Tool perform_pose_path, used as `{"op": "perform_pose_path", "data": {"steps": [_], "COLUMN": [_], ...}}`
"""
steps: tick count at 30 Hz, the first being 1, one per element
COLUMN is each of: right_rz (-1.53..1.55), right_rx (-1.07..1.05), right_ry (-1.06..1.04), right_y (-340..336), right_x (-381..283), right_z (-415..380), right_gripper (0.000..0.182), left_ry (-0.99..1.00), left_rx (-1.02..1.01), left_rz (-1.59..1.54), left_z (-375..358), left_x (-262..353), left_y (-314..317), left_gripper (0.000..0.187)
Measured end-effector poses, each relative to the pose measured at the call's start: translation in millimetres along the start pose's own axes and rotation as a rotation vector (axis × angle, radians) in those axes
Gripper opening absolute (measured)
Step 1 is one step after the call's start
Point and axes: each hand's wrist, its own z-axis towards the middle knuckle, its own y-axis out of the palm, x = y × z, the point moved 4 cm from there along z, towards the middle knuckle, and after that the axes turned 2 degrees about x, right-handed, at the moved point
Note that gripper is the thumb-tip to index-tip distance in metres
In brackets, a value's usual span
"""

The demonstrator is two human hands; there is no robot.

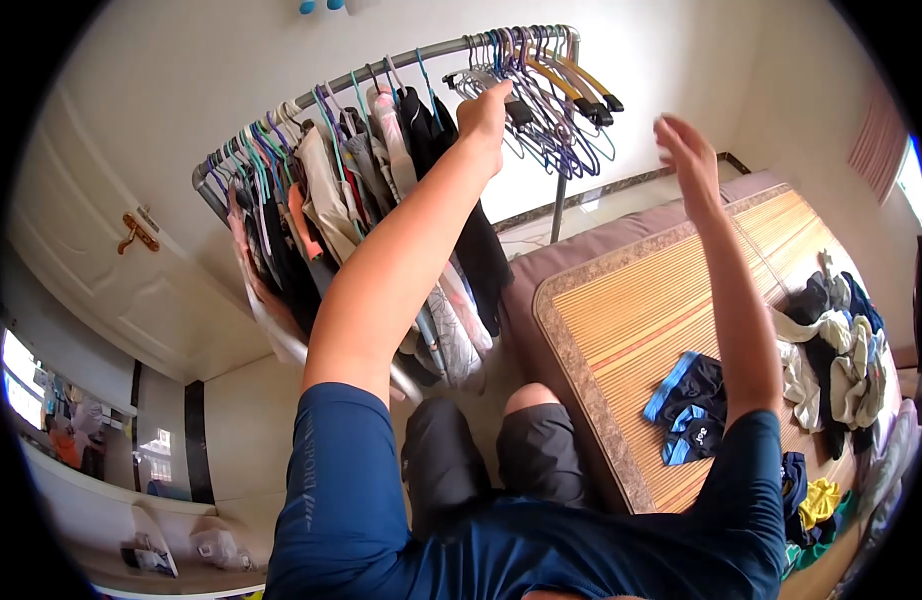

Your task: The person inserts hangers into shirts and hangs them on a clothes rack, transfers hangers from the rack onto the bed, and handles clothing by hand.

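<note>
Fingers of the left hand (481, 122) curl in at the hangers (543, 125), but I can't tell if they pinch one. On the right hand (691, 162), the fingers are up in the air beside the hangers, close together and a bit bent. The hangers hang bunched at one end of the gray rail (406, 60). Many are thin, in purple, blue and gray. A few are thick and yellow-brown with black ends. Clothes (326, 180) hang along the rest of the rail.
</note>
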Motion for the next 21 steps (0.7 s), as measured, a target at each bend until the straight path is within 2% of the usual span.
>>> {"op": "perform_pose_path", "data": {"steps": [2,4,5,9,10,12,14,15,16,17,20,21], "right_rz": [-0.02,-0.046,-0.068,-0.015,-0.055,-0.526,-0.573,-0.443,-0.245,-0.255,-0.391,-0.362], "right_rx": [-0.095,-0.136,-0.18,-0.285,-0.408,0.048,0.229,0.118,-0.056,-0.123,-0.26,-0.299], "right_ry": [0.092,0.156,0.225,0.35,0.365,-0.055,-0.55,-0.579,-0.45,-0.418,-0.349,-0.272], "right_y": [8,21,29,71,76,86,92,98,107,117,136,142], "right_x": [-2,4,11,40,28,6,-28,-42,-48,-55,-59,-48], "right_z": [54,91,105,130,122,113,85,71,64,52,40,44], "right_gripper": [0.092,0.097,0.103,0.101,0.095,0.074,0.055,0.045,0.045,0.044,0.048,0.051], "left_ry": [-0.016,-0.017,-0.012,-0.005,-0.006,-0.014,-0.008,-0.002,0.002,-0.059,-0.08,-0.073], "left_rx": [-0.006,-0.098,-0.085,-0.094,-0.094,-0.115,-0.096,-0.13,-0.164,-0.156,-0.23,-0.166], "left_rz": [-0.024,-0.014,-0.002,0.008,0.008,0.058,0.109,0.183,0.26,0.168,0.253,0.251], "left_z": [0,18,28,46,49,58,69,75,77,70,63,51], "left_x": [7,1,0,-1,1,4,6,8,6,6,2,3], "left_y": [2,7,8,15,16,20,23,24,24,23,17,14], "left_gripper": [0.056,0.047,0.015,0.014,0.014,0.012,0.009,0.009,0.009,0.01,0.013,0.015]}}
